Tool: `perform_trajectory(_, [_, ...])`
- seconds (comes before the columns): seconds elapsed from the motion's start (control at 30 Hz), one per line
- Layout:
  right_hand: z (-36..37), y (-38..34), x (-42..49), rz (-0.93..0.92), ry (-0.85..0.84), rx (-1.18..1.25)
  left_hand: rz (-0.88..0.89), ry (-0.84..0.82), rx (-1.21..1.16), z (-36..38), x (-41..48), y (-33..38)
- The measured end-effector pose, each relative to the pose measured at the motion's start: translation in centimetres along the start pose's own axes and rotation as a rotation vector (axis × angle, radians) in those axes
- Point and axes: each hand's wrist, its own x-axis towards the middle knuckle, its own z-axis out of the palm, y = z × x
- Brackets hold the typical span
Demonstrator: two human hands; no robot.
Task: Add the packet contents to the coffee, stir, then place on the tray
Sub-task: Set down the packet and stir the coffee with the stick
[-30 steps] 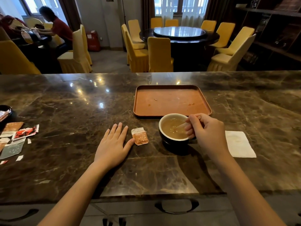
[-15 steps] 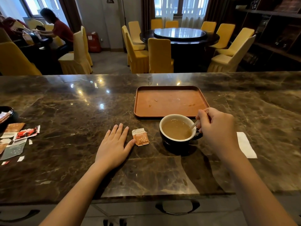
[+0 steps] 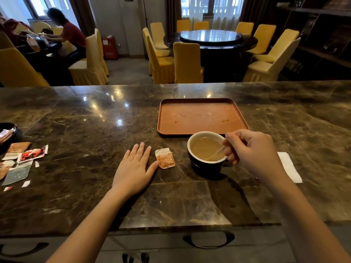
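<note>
A dark cup point(image 3: 204, 165) with a white inside holds light brown coffee and stands on the marble counter just in front of the brown tray point(image 3: 202, 132). My right hand point(image 3: 252, 153) pinches a thin pale stirrer point(image 3: 218, 153) whose tip dips into the coffee at the cup's right side. A small orange packet point(image 3: 165, 158), torn at the top, lies left of the cup. My left hand point(image 3: 133, 170) rests flat on the counter, fingers apart, its thumb touching the packet.
A white napkin point(image 3: 289, 167) lies right of my right hand. Several torn packets point(image 3: 22, 161) and a dark dish point(image 3: 7, 132) sit at the far left. Yellow chairs, a round table and a seated person are beyond the counter.
My right hand has swung the stirrer from the cup's middle to its right side. The left hand, packet and cup stay put.
</note>
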Motion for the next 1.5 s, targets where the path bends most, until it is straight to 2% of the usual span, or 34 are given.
perform_trajectory(0.43, [-0.9,-0.2,0.6,-0.134,0.167,-0.263,0.003,0.009,0.004,0.2,0.0,-0.1])
perform_trajectory(0.7, [-1.8,-0.5,-0.2,-0.215,0.298,-0.213,0.003,0.008,0.008,0.2,0.1,-0.1])
perform_trajectory(0.83, [-2.2,-0.3,-0.3,-0.183,0.369,-0.095,0.001,0.002,0.006,0.2,0.1,-0.1])
perform_trajectory(0.93, [-2.0,0.4,-0.3,-0.126,0.382,0.033,-0.001,-0.003,0.004,0.2,0.2,-0.2])
perform_trajectory(1.1, [-2.0,2.1,-0.9,-0.056,0.393,0.11,0.001,-0.003,0.004,0.3,0.2,-0.2])
perform_trajectory(1.4, [-3.1,2.0,-1.6,-0.112,0.485,0.146,-0.006,0.006,0.011,0.7,0.4,-0.4])
perform_trajectory(1.5, [-2.8,2.0,-1.4,-0.13,0.414,0.107,-0.01,0.001,0.012,0.6,0.5,-0.3])
